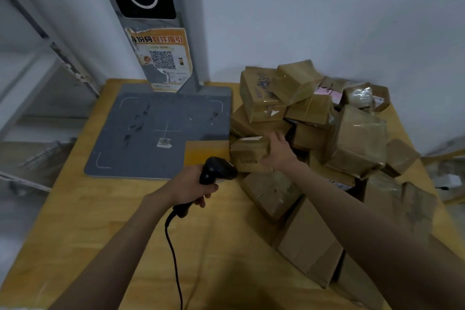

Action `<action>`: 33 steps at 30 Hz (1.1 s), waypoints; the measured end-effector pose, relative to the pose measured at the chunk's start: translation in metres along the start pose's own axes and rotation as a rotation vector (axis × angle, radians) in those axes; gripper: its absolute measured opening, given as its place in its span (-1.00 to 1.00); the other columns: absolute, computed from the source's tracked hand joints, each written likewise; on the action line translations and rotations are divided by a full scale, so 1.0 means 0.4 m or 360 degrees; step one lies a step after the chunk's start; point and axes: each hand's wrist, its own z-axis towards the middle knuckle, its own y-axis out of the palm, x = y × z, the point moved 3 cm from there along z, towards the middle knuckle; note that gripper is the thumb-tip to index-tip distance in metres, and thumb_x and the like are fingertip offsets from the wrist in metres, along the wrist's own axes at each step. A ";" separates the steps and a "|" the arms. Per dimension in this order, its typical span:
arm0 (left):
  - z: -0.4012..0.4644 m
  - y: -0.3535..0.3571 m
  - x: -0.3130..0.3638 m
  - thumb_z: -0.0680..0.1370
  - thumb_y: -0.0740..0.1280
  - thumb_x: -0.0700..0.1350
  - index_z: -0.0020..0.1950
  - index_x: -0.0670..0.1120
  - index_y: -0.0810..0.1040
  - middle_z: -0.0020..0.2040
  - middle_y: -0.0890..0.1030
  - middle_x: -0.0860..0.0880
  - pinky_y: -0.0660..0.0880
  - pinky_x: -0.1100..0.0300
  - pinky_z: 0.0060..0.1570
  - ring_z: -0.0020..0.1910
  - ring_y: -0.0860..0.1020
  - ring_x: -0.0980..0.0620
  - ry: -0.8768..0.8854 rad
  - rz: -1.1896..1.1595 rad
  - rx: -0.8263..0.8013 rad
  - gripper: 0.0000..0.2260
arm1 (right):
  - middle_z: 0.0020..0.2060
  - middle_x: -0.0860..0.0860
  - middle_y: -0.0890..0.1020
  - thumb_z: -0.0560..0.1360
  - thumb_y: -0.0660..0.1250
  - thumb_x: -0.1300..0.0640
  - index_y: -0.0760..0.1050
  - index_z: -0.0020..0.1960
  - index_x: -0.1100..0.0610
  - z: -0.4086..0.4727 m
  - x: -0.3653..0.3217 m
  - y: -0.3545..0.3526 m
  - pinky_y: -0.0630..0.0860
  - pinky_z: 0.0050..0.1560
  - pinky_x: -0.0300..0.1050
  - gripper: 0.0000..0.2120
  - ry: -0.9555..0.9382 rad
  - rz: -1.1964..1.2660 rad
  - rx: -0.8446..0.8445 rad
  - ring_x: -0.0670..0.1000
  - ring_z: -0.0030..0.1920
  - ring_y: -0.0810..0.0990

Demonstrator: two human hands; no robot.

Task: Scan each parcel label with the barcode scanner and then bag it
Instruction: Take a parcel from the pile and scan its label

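Scanner (218,171) sits in our left hand (192,190), fingers curled round the grip, head aimed right at the parcel (249,152). Our right hand (278,152) grips that small brown box by its right end, at the near-left edge of the parcel pile (352,133) on the wooden table (100,221). Scanner cable (173,254) trails toward us. Grey scan pad (156,128) lies to the left w/ its post (151,33) behind.

Black scanner (218,171) beside small brown parcel (247,152)
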 end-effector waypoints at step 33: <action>0.079 0.110 0.050 0.55 0.40 -0.18 -0.01 -0.10 0.53 -0.21 0.67 -0.15 0.60 0.08 -0.33 -0.35 0.67 -0.14 -0.0068 0.0035 -0.0083 -0.93 | 0.33 0.05 0.24 0.37 0.56 0.01 0.24 0.22 -0.02 -0.187 0.179 0.108 0.59 0.09 0.00 -0.40 -0.0171 0.0025 0.0069 0.08 0.27 0.39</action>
